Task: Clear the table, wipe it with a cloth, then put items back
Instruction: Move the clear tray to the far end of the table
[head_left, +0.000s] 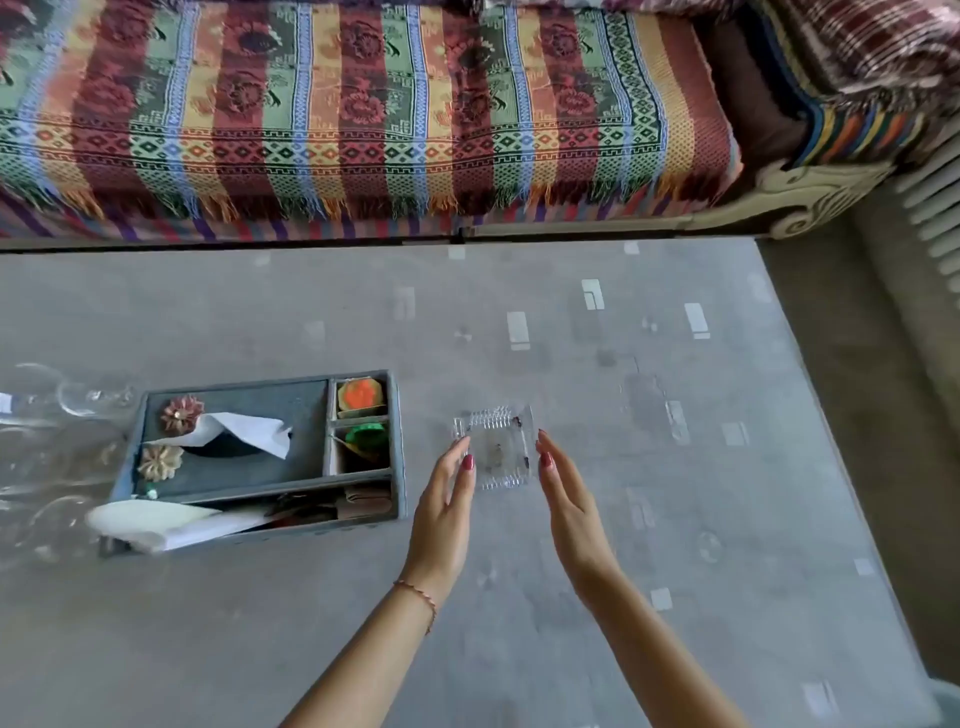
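A small clear glass ashtray (496, 447) with dark specks in it rests on the grey table (649, 467). My left hand (445, 499) is open just to its left, and my right hand (569, 493) is open just to its right, fingers straight and pointing forward. Both hands flank the ashtray; whether the fingertips touch its sides I cannot tell. A grey tissue-box organiser (260, 457) lies to the left, with a white tissue sticking out, two fabric flowers, and small orange and green items in its side compartments.
Clear glassware (47, 441) stands at the table's left edge beside the organiser. A sofa under a striped woven throw (363, 119) runs along the table's far side. The table's right edge drops to the floor (883, 389).
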